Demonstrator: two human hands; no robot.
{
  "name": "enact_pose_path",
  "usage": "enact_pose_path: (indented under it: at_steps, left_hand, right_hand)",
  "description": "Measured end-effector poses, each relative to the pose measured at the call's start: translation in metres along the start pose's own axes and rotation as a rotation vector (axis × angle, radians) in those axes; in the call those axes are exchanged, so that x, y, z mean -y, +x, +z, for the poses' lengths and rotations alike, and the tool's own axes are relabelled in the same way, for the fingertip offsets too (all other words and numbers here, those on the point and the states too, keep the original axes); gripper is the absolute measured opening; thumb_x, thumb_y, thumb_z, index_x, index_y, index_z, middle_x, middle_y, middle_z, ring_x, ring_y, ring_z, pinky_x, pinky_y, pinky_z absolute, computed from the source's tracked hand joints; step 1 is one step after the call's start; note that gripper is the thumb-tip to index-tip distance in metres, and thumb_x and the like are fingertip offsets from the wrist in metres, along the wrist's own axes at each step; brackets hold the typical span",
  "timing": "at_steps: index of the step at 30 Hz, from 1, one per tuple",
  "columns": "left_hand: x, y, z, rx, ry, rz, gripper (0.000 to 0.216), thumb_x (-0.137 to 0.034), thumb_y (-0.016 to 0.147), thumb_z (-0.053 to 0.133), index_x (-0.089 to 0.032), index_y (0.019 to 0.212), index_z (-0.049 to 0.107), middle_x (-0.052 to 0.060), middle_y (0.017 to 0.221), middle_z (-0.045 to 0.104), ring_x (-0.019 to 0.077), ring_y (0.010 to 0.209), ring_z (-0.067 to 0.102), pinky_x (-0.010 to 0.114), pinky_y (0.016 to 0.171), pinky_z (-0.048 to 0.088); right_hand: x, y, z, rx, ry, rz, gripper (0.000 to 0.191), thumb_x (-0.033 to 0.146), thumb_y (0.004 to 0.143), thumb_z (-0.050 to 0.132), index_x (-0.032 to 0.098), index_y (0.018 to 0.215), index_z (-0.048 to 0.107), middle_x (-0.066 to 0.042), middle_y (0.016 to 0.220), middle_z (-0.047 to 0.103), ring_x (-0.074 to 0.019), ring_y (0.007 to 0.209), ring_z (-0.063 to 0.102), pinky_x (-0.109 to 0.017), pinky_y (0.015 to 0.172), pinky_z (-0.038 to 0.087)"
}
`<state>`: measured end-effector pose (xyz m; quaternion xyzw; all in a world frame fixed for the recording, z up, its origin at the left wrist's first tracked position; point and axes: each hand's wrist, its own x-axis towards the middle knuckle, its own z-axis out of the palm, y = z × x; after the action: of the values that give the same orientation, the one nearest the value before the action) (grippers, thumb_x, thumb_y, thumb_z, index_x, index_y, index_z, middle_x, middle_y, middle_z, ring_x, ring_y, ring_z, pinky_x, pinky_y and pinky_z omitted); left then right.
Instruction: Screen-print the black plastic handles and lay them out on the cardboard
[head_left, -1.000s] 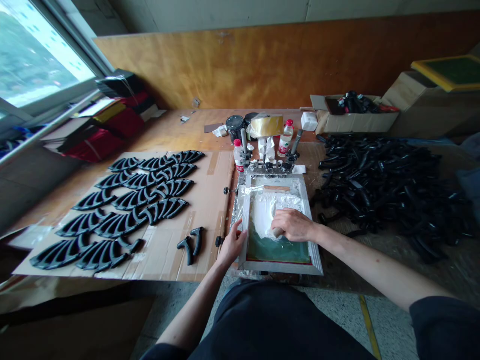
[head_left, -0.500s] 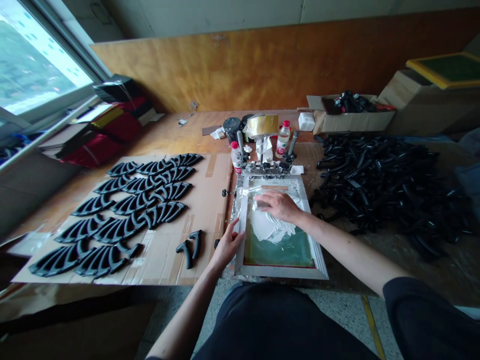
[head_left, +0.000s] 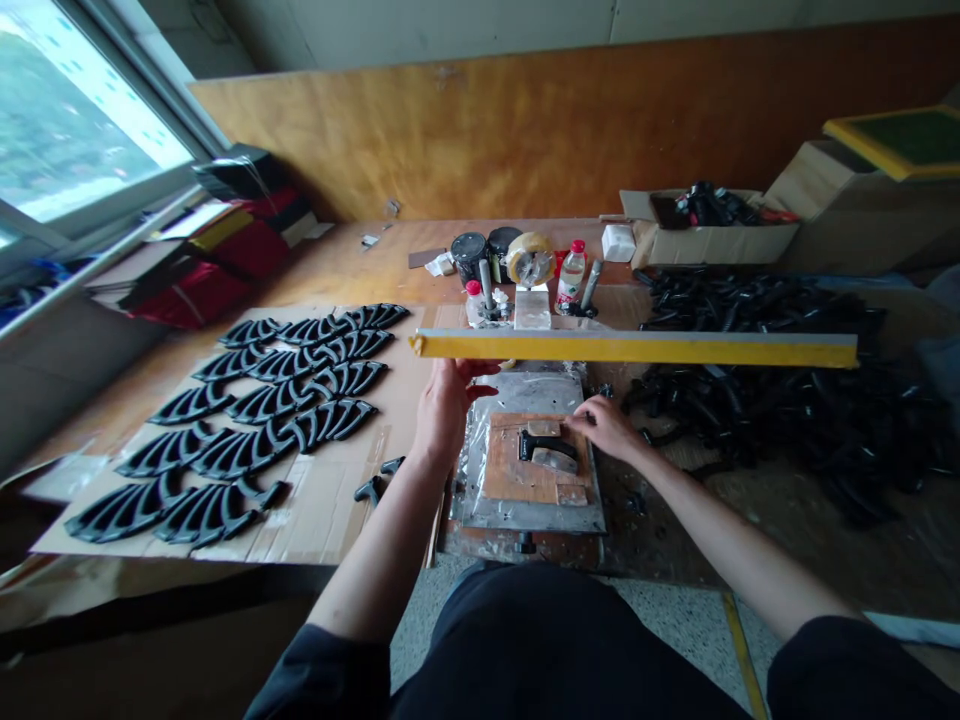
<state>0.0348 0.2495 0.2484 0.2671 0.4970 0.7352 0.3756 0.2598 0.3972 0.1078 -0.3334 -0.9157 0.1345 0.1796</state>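
Note:
A screen-printing frame [head_left: 637, 347] is raised and seen edge-on, its yellow and grey front bar facing me. My left hand [head_left: 444, 405] is at the bar's left end, gripping the frame from below, with some fingers reaching right under it. Beneath lies a metal base plate [head_left: 491, 395] with a wooden jig board [head_left: 506, 470] on it. One curved black plastic handle [head_left: 551, 447] rests in the jig. My right hand [head_left: 609, 428] is just right of the handle, thumb and forefinger slightly apart and holding nothing visible. The screen's top face is hidden.
Black handles [head_left: 262, 420] lie in rows on cardboard [head_left: 322, 525] at left. A large heap of black handles [head_left: 757, 440] covers the right side. Behind stand bottles [head_left: 571, 280], black tubs [head_left: 469, 255], a tape roll [head_left: 529, 260] and an open carton [head_left: 720, 245].
The frame has swung up from lying flat, uncovering the jig and black handle. My left hand has risen with it. My right hand has left the white-inked screen and moved down beside the handle.

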Motion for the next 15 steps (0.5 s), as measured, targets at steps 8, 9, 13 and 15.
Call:
enact_pose_path:
  at_steps: [8, 9, 13, 15]
  left_hand:
    - [0.118, -0.092, 0.003, 0.067, -0.138, -0.846, 0.048, -0.06, 0.081, 0.057, -0.017, 0.102, 0.058, 0.013, 0.107, 0.066, 0.0208, 0.087, 0.064, 0.029, 0.064, 0.053]
    - [0.128, -0.099, 0.002, 0.044, -0.199, -0.859, 0.045, -0.058, 0.081, 0.057, -0.016, 0.098, 0.059, 0.012, 0.105, 0.066, 0.0202, 0.088, 0.064, 0.03, 0.067, 0.053]
    - [0.13, -0.094, -0.038, -0.188, -0.114, -0.694, 0.038, -0.052, 0.079, 0.061, -0.016, 0.09, 0.056, 0.006, 0.083, 0.066, 0.0165, 0.071, 0.063, 0.029, 0.064, 0.052]
    - [0.117, -0.085, -0.087, -0.313, 0.227, -0.549, 0.045, -0.059, 0.08, 0.052, -0.017, 0.096, 0.055, 0.004, 0.077, 0.064, 0.0156, 0.064, 0.062, 0.029, 0.06, 0.051]
  right_hand:
    - [0.09, -0.036, 0.041, 0.161, -0.074, 0.065, 0.01, 0.022, 0.093, 0.05, 0.016, 0.088, 0.056, -0.011, 0.086, 0.063, -0.0238, 0.086, 0.055, -0.034, 0.077, 0.043]
    - [0.099, -0.037, 0.037, 0.148, -0.027, 0.002, 0.01, 0.022, 0.094, 0.049, 0.017, 0.087, 0.055, -0.01, 0.087, 0.062, -0.0234, 0.087, 0.054, -0.034, 0.078, 0.043]
    - [0.074, -0.041, 0.016, 0.077, 0.174, -0.178, 0.017, 0.015, 0.093, 0.044, 0.019, 0.086, 0.059, -0.007, 0.093, 0.063, -0.0207, 0.094, 0.055, -0.033, 0.085, 0.044]
    - [0.017, -0.05, 0.007, -0.017, 0.115, -0.009, 0.023, 0.009, 0.087, 0.044, 0.02, 0.084, 0.064, -0.009, 0.105, 0.063, -0.0224, 0.102, 0.055, -0.035, 0.089, 0.044]
